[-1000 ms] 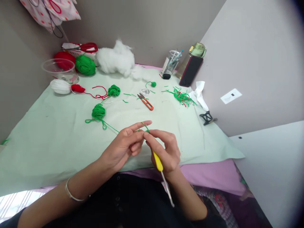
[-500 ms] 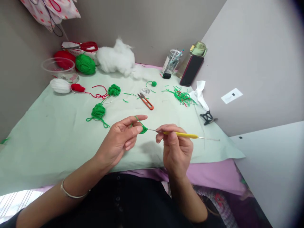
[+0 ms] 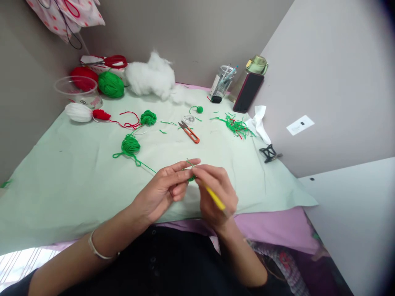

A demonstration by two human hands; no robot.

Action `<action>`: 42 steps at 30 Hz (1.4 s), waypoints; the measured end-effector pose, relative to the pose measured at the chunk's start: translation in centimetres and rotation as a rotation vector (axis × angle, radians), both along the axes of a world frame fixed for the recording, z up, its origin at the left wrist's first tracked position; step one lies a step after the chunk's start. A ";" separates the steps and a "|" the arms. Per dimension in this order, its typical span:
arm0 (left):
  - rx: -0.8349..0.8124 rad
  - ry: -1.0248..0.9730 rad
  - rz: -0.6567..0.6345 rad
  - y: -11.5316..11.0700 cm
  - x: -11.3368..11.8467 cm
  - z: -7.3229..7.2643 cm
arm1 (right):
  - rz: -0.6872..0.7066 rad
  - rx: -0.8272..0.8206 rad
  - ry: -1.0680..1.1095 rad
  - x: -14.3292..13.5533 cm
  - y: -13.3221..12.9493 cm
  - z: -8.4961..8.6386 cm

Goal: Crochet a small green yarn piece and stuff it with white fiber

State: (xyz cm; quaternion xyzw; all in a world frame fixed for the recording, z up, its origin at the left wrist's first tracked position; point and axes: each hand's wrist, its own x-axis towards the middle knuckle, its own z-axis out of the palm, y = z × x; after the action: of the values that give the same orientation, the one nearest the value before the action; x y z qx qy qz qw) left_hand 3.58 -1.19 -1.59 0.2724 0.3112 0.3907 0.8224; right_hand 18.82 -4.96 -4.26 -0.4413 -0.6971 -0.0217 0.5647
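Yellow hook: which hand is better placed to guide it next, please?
Probably the right hand: it holds the yellow hook, while the left hand pinches the green yarn piece.

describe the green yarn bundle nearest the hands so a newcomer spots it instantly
Start with the big pale green cloth. Left of the orange-handled snips, beyond the left hand, lies a loosely wound green yarn bundle. Unlike the smaller green clump behind it, it has a strand running toward that hand.

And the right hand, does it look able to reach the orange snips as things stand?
Probably yes: the orange snips lie uncovered on the cloth ahead, though the right hand holds the yellow crochet hook and may need freeing.
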 end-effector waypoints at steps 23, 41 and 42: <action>0.230 0.174 0.066 -0.3 -0.7 0.5 | 0.335 -0.400 0.642 1.1 0.3 1.0; -0.022 -0.020 0.013 0.2 -0.4 0.0 | 0.072 -0.129 0.299 0.1 -0.2 0.0; -0.006 -0.013 0.023 0.3 -0.5 0.1 | 0.108 -0.172 0.412 0.2 -0.1 0.2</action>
State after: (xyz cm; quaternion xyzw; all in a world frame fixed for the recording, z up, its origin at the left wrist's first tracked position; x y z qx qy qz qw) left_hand 3.05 -0.92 -1.53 0.2640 0.3102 0.4008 0.8206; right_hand 18.97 -5.07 -4.06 -0.4448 -0.5891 0.1585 0.6557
